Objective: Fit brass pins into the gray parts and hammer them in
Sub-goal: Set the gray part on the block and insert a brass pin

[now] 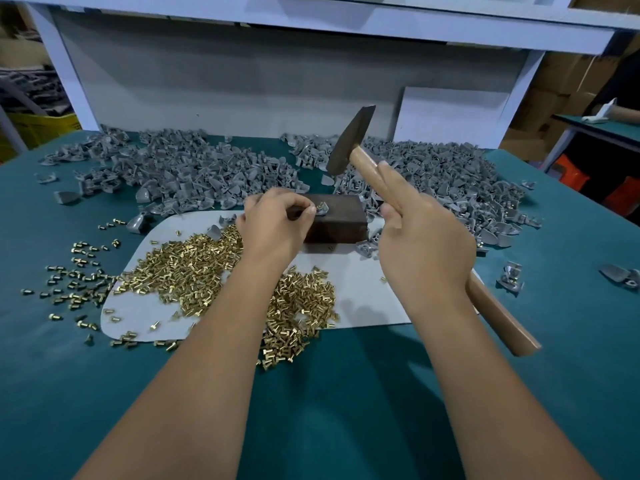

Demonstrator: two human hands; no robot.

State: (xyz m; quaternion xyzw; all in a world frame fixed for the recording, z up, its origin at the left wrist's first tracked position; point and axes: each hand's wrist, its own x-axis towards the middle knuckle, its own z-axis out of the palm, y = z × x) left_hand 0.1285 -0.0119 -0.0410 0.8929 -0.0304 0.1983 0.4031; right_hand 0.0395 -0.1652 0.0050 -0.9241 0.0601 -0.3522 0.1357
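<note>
A dark brown block [341,220] sits in the middle of the green table. On its top left lies a gray part [321,209] with a brass pin standing in it. My left hand [275,225] pinches that part at the block's left end. My right hand [424,237] grips the wooden handle of a hammer [372,168], index finger laid along the handle. The dark steel head is raised above and behind the block, tilted up to the right. A heap of brass pins [207,268] lies on a white sheet [363,296] under my left forearm.
Large piles of gray parts [194,168] spread across the back of the green table [346,393], left and right of the block. Loose pins [76,282] scatter left of the sheet. Some gray parts [510,277] lie at the right. A white shelf frame stands behind.
</note>
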